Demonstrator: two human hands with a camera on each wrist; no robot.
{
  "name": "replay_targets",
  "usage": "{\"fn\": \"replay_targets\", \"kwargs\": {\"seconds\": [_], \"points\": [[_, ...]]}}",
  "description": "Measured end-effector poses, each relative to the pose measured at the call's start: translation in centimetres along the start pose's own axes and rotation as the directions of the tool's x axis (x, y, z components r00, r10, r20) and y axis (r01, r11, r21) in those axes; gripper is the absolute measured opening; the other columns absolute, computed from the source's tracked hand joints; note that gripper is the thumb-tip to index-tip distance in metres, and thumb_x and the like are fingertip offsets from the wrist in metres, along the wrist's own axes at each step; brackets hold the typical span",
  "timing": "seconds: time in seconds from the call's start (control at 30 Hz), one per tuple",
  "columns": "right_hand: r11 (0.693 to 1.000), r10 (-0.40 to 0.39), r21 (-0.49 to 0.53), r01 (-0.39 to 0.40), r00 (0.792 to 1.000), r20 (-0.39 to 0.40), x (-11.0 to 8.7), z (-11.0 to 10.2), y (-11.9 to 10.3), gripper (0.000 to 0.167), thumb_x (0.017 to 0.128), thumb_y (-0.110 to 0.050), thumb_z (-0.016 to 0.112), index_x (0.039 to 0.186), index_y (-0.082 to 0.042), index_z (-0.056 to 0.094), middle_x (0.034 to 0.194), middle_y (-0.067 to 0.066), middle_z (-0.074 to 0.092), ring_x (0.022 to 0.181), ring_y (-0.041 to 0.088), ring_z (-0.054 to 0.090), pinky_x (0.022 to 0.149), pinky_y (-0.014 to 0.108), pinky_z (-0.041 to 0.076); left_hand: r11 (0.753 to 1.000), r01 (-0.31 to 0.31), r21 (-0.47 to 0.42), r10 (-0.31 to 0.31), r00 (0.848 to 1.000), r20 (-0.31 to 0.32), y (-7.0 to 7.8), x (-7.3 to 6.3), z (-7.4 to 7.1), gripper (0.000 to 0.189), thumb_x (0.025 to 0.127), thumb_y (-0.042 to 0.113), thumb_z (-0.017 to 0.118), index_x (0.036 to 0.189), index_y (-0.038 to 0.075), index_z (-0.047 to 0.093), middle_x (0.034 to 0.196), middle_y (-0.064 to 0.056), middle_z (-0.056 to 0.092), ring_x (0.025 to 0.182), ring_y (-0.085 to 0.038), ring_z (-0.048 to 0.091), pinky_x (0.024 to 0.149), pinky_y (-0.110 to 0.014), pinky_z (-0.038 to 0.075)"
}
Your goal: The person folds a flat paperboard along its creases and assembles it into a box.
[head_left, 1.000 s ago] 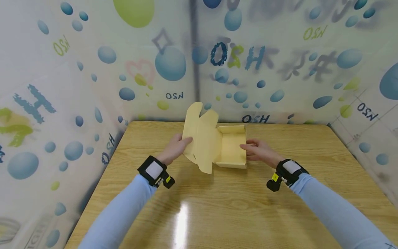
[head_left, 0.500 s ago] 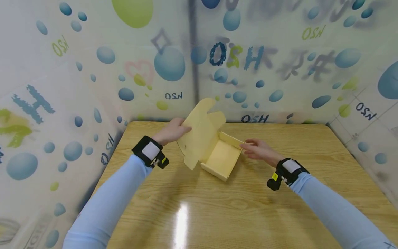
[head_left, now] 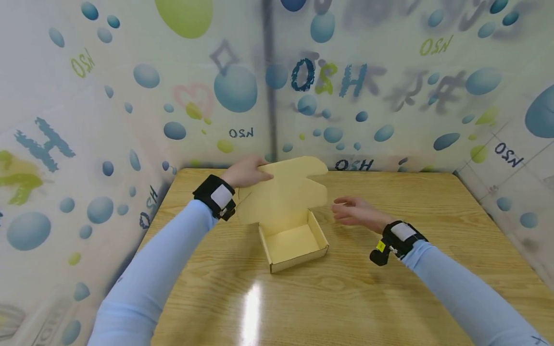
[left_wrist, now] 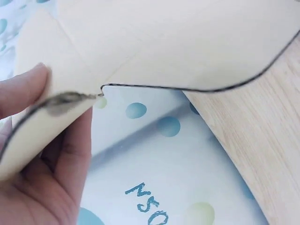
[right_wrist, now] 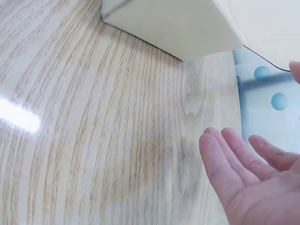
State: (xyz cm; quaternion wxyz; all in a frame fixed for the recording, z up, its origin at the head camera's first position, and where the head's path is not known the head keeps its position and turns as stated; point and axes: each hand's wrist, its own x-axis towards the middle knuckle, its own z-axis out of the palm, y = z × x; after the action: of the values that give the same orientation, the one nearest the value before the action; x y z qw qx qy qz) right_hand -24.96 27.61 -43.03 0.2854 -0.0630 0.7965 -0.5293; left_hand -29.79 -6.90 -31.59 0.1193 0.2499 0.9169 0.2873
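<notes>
box [head_left: 292,242]: sitting open, lower centre of frame | left hand [head_left: 247,173]: pinching lid [head_left: 287,187], probably bracing it raised, far side being hidden | right hand [head_left: 357,213]: hovering empty, loose-fingered, right of centre

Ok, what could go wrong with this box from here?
The left grip pinches only the edge of the lid, so it might bend or crease there. The right grip isn't touching the box, so a tug on the lid could swing or slide the whole thing across the table.
</notes>
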Motion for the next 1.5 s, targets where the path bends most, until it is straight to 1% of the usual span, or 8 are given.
{"fn": "replay_targets", "kwargs": {"seconds": [0.07,0.17,0.3,0.47,0.63,1.07,1.3,1.5], "points": [[1.0,-0.001,0.006,0.001,1.0,0.003,0.1,0.1,0.1,0.077,0.105,-0.039,0.05,0.157,0.006,0.016,0.157,0.035,0.03,0.143,0.047,0.041,0.118,0.054,0.037,0.999,-0.03,0.045,0.031,0.999,-0.02,0.3,0.3,0.1,0.032,0.099,0.02,0.065,0.123,0.0,0.07,0.121,-0.018,0.072,0.104,-0.029,0.067,0.097,-0.039,0.052],[1.0,-0.016,0.021,0.016,1.0,0.017,0.1,0.1,0.2,0.079,0.105,-0.034,0.052,0.158,0.007,0.011,0.158,0.036,0.028,0.143,0.048,0.04,0.119,0.054,0.036,0.992,-0.075,0.102,0.08,0.996,-0.043,0.8,0.9,0.4,0.022,0.098,0.02,0.067,0.103,0.0,0.072,0.095,-0.016,0.07,0.086,-0.029,0.061,0.085,-0.037,0.05],[0.999,-0.05,0.023,0.05,0.998,0.033,0.2,0.2,0.4,0.077,0.103,-0.03,0.056,0.158,0.005,0.015,0.158,0.033,0.03,0.143,0.046,0.042,0.118,0.054,0.037,0.981,-0.111,0.161,0.129,0.987,-0.1,1.4,1.7,1.0,0.019,0.095,0.022,0.071,0.099,0.003,0.075,0.09,-0.01,0.07,0.083,-0.023,0.063,0.081,-0.033,0.05],[0.996,-0.09,0.025,0.089,0.995,0.031,0.4,0.4,0.7,0.062,0.103,-0.03,0.058,0.15,0.002,0.034,0.151,0.027,0.042,0.141,0.042,0.045,0.116,0.054,0.039,0.978,-0.096,0.185,0.125,0.981,-0.149,1.9,2.1,1.7,0.036,0.094,0.024,0.073,0.124,0.004,0.071,0.126,-0.013,0.072,0.119,-0.029,0.066,0.105,-0.04,0.051],[0.995,-0.095,0.021,0.095,0.995,0.014,0.5,0.7,1.0,0.059,0.102,-0.029,0.059,0.145,0.006,0.038,0.146,0.027,0.045,0.139,0.04,0.048,0.115,0.052,0.042,0.981,-0.099,0.169,0.13,0.975,-0.182,2.2,2.3,2.3,0.038,0.095,0.024,0.072,0.127,0.005,0.069,0.131,-0.012,0.069,0.124,-0.029,0.063,0.108,-0.04,0.049],[0.984,-0.176,0.022,0.176,0.984,0.026,0.5,2.0,1.4,0.062,0.098,-0.023,0.067,0.15,-0.003,0.039,0.151,0.024,0.047,0.139,0.039,0.049,0.108,0.041,0.05,0.994,-0.084,-0.067,0.062,0.959,-0.277,-0.1,0.7,2.6,0.059,0.102,0.038,0.059,0.153,0.014,0.04,0.151,-0.012,0.051,0.143,-0.03,0.046,0.118,-0.046,0.038],[0.971,-0.24,-0.004,0.24,0.971,0.006,0.6,2.5,2.1,0.072,0.094,-0.018,0.072,0.154,-0.004,0.033,0.156,0.025,0.041,0.145,0.048,0.038,0.111,0.048,0.047,0.952,-0.068,-0.299,-0.031,0.949,-0.314,-3.0,-1.0,3.8,0.067,0.101,0.035,0.061,0.158,0.017,0.03,0.154,-0.015,0.044,0.14,-0.036,0.046,0.113,-0.052,0.042],[0.97,-0.242,-0.059,0.237,0.967,-0.085,0.7,2.8,1.7,0.068,0.094,-0.021,0.073,0.15,-0.006,0.038,0.15,0.02,0.049,0.139,0.037,0.048,0.107,0.04,0.048,0.939,-0.072,-0.335,-0.039,0.949,-0.312,-3.6,-1.4,4.6,0.06,0.101,0.026,0.061,0.154,0.011,0.036,0.146,-0.019,0.051,0.128,-0.037,0.056,0.107,-0.05,0.049]]}}
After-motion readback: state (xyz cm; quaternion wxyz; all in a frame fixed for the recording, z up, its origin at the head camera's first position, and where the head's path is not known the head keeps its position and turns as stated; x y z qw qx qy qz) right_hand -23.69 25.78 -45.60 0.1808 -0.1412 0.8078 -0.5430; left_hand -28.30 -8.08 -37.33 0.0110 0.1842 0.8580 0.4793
